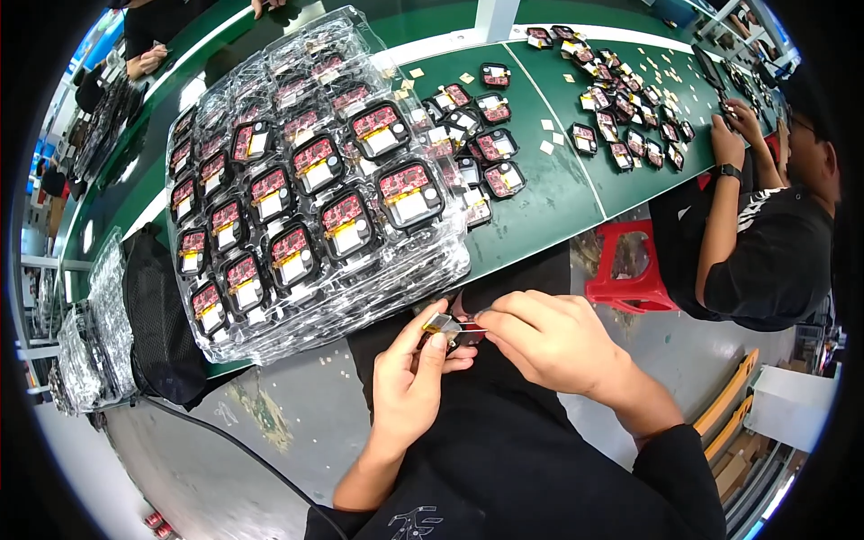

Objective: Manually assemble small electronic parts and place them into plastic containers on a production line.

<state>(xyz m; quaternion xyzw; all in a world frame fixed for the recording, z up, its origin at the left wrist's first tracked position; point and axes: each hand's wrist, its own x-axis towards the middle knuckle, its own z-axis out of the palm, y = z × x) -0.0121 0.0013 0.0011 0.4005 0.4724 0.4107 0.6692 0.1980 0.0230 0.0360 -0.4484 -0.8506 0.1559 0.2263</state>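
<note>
- Green table point(549, 211), grey floor point(310, 382), red stool point(646, 292) at right.
- Small unit point(443, 325), before the table: silver side upward, long axis unclear.
- Left hand point(409, 382) grips it; right hand point(553, 342) pinched closed beside it, contents unclear.

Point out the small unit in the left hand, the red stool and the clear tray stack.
Small unit point(443, 322): head view, its grey flat face.
Red stool point(630, 296): head view, its lower part.
Clear tray stack point(382, 286): head view, layered plastic edge nearest the wearer.

the tabletop point(544, 202) is green, stool point(634, 295) and circuit boards point(402, 181) red, sleeve point(677, 463) black.
</note>
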